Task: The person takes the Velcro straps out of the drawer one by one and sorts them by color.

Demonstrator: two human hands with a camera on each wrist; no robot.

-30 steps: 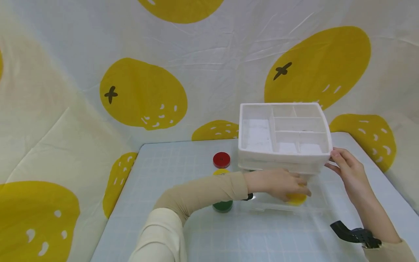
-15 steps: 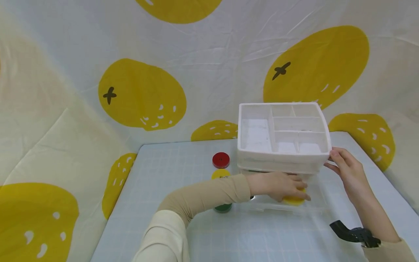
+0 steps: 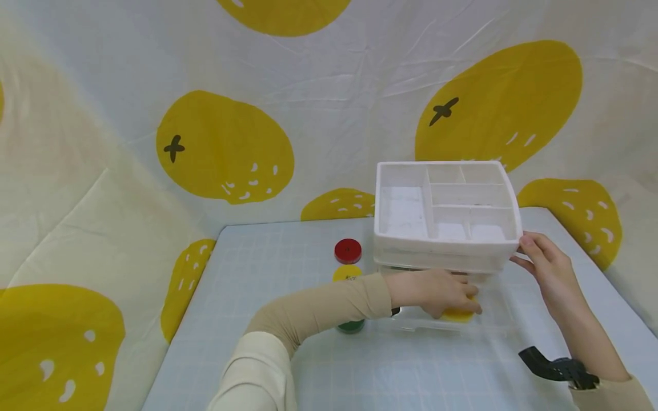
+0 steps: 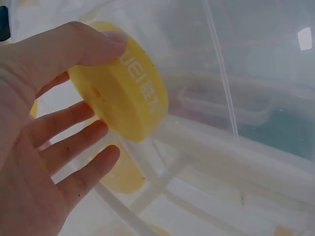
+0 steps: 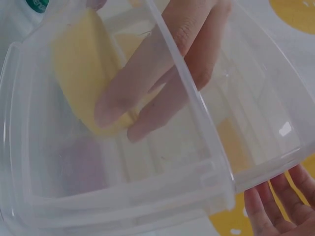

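My left hand (image 3: 437,291) pinches a thick yellow disc (image 4: 123,86) with white lettering, the thumb over its rim. In the head view this disc shows partly from under the fingers, over a clear drawer (image 3: 493,311) pulled out from a white desktop organizer (image 3: 447,248). The right wrist view shows the disc and fingers through the drawer's clear plastic. My right hand (image 3: 550,268) touches the organizer's front right corner with thumb and fingertips. In the right wrist view its fingers (image 5: 283,196) lie fairly straight at the lower edge.
Left of the organizer, a red disc (image 3: 348,250), another yellow disc (image 3: 347,272) and a green disc (image 3: 352,326) stand in a row, partly behind my left sleeve. Through the drawer's plastic a purple patch (image 5: 83,164) shows. The organizer's top has several compartments.
My left hand has shifted slightly left over the drawer with the yellow disc, and less of the disc shows. The right hand stays at the organizer's corner.
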